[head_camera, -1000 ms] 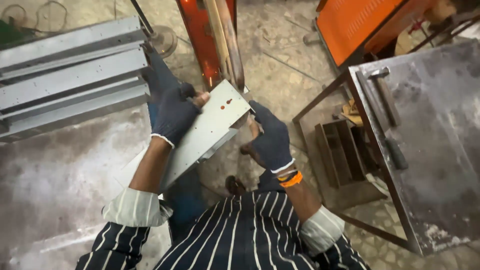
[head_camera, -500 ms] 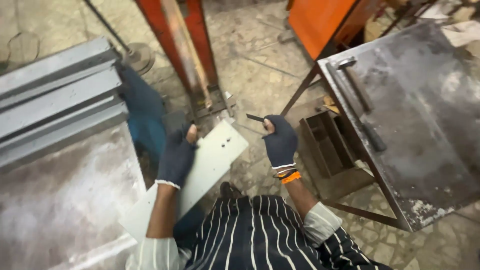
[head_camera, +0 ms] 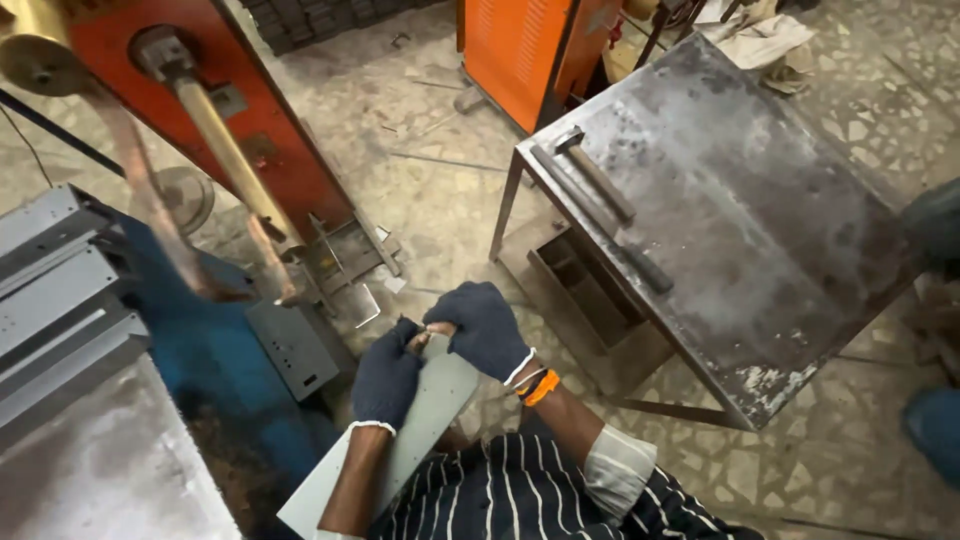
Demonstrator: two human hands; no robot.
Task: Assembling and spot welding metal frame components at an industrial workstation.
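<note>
Both my hands wear dark blue knit gloves. My left hand point(head_camera: 386, 378) grips the left edge of a long flat grey metal plate point(head_camera: 420, 425) near its far end. My right hand point(head_camera: 487, 328) closes over that far end from the right, its fingers meeting the left hand's fingers there. The plate slants from my lap up toward the red machine point(head_camera: 255, 130). An orange band sits on my right wrist.
A stack of grey metal channels point(head_camera: 55, 300) lies on a bench at left. A worn steel table point(head_camera: 720, 220) with a hammer point(head_camera: 598, 180) on it stands at right, a small crate beneath it. An orange cabinet point(head_camera: 520, 50) stands behind.
The view swung toward the machine and table. My right hand, apart from the plate half a second ago, has come onto its far end; the left hand kept its hold.
</note>
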